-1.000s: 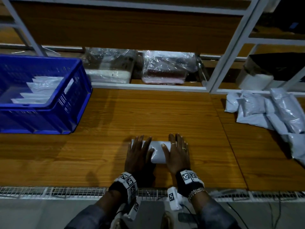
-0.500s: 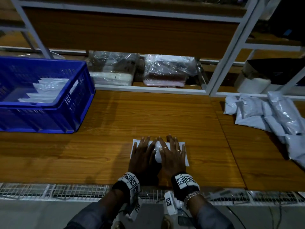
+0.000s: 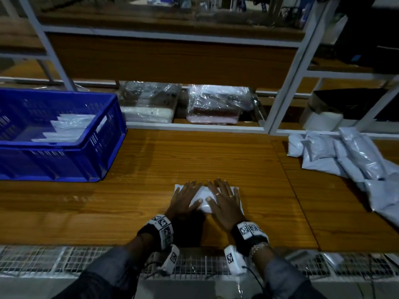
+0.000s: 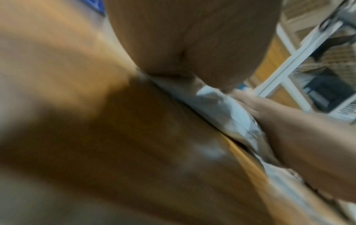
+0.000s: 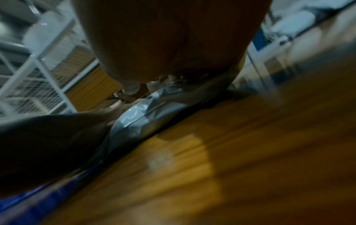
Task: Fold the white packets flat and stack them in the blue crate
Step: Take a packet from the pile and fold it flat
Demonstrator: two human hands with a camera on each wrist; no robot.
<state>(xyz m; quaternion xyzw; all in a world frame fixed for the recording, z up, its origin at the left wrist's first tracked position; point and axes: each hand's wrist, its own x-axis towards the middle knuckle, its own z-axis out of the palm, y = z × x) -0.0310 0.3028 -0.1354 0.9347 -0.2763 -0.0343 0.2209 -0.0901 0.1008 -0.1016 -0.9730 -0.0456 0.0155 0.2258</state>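
Both hands, left hand (image 3: 183, 198) and right hand (image 3: 224, 199), are pressing flat, fingers outstretched, on one packet (image 3: 203, 198); several are lying in the crate (image 3: 101, 147), a pile (image 3: 354, 156) is waiting far right of the fingers.

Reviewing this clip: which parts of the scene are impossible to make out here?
- Packet middle and any fold: head view, covered by left hand and right hand.
- Count of packets in crate: head view, its wall hides the lower ones.
- Fingertips: both wrist views, blurred, palms block them.
- Pile: cut off at the right edge.
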